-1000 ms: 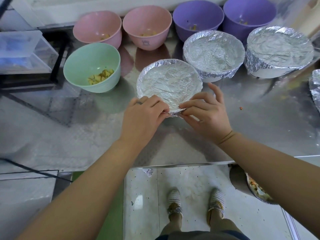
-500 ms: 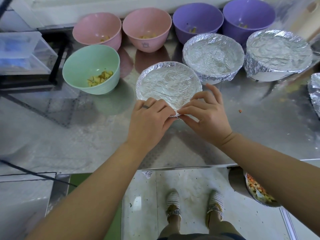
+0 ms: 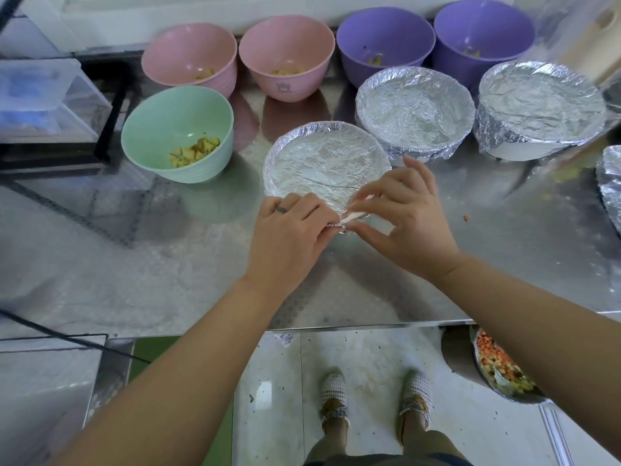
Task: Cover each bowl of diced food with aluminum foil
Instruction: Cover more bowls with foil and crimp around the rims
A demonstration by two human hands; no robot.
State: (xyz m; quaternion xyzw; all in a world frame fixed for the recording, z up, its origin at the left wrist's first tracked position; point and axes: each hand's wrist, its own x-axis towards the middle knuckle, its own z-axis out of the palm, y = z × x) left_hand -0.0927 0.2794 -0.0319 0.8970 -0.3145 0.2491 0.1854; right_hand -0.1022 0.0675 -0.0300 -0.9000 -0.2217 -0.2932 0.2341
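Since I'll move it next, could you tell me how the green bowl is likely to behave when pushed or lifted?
The green bowl probably feels light: it holds only a little diced food. It looks rigid, likely plastic, so it shouldn't flex. On the shiny metal table it would likely slide easily when pushed.

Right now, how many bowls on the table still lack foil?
5. Green bowl front left; pink bowl and second pink bowl back left; purple bowl and second purple bowl back right. Others may lie off-frame right.
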